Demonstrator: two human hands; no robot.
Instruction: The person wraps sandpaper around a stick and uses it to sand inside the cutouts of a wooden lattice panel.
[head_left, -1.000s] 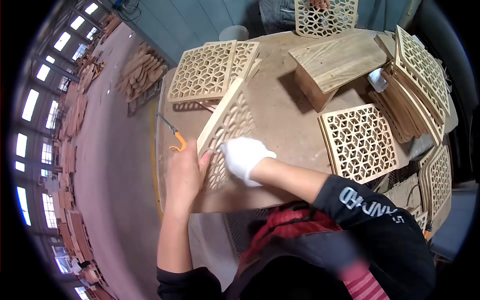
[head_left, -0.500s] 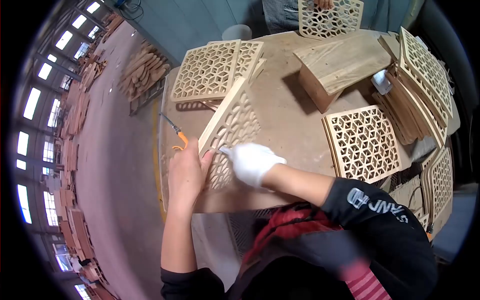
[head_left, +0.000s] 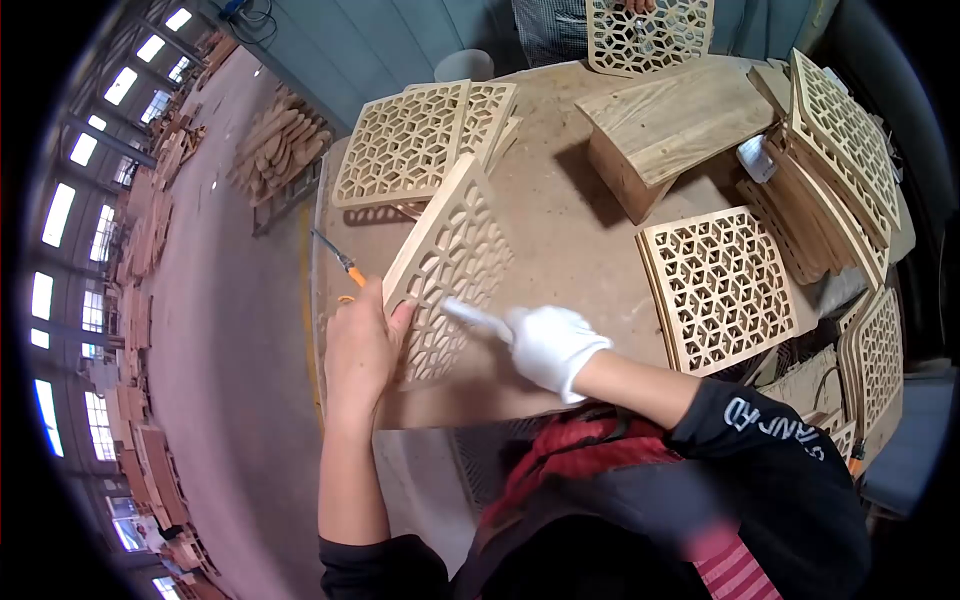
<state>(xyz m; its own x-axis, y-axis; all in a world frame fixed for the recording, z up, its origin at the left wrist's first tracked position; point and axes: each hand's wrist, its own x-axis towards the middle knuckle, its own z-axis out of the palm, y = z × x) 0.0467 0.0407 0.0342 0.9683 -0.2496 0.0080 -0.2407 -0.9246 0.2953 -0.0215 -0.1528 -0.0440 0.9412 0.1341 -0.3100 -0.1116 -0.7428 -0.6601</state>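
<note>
A lattice wooden panel [head_left: 460, 250] stands tilted on edge near the table's left front. My left hand [head_left: 360, 345], bare, grips its lower left edge, with the thumb over the front. In a white glove, my right hand [head_left: 555, 350] is closed around a pale, narrow tool [head_left: 478, 318]. The tool's far end points at the panel's openings; whether it touches them I cannot tell. Just beyond my left hand lies a tool with an orange handle [head_left: 352, 270] and a thin metal shaft.
Lattice panels lie at the table's back left [head_left: 405, 145] and right [head_left: 718, 285]. A wooden block stand [head_left: 680, 120] is at the back. More panels [head_left: 845, 140] lean at the far right. Across the table, a person's hand [head_left: 637, 6] holds another panel [head_left: 650, 38].
My right hand has moved right and slightly down, away from the panel, and more of its tool shows. My left hand still holds the panel, which has shifted slightly.
</note>
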